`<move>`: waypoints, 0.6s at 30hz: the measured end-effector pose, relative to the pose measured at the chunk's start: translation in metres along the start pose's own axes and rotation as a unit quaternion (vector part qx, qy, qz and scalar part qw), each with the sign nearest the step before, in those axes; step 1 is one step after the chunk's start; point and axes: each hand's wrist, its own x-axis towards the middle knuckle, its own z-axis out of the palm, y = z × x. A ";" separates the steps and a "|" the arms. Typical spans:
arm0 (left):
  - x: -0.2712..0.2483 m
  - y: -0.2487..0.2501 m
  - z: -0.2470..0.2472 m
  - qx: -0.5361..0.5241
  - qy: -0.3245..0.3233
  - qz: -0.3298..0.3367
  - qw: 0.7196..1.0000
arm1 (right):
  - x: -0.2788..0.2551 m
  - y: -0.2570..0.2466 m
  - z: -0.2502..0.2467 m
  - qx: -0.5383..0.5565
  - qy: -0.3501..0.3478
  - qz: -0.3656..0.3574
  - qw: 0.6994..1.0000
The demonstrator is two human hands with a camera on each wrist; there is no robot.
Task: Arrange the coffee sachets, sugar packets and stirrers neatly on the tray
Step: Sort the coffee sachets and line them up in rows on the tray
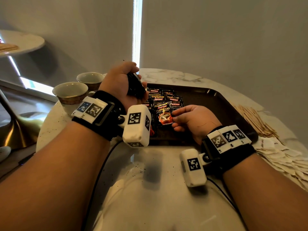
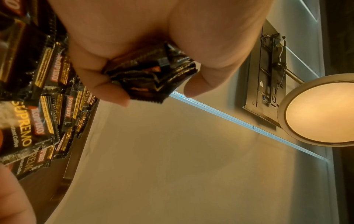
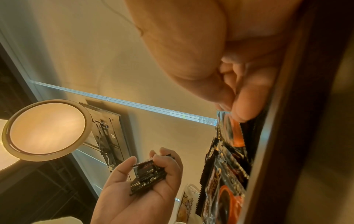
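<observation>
Several coffee sachets (image 1: 164,97) lie in a loose overlapping row on the left part of the brown tray (image 1: 221,104), and one sachet (image 1: 164,115) at the near end is pinched at its right edge by the right hand (image 1: 191,120), between thumb and fingers. The left hand (image 1: 122,82) is raised above the tray's left edge, its grip clenched around a small bundle of sachets (image 2: 151,75).

To do this step well, I think the single sachet should be laid flat, with its printed face up and its edges parallel to its neighbours, before the pinch is released. The bundle should feed one sachet at a time.

The stirrers (image 1: 255,120) and the sugar packets (image 1: 280,155) still wait on the marble surface (image 1: 175,75) right of the tray. Two cups (image 1: 80,90) stand to the left.
</observation>
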 end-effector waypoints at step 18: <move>-0.002 0.001 0.000 -0.017 -0.006 0.006 1.000 | -0.007 -0.005 0.004 -0.116 -0.013 -0.012 0.993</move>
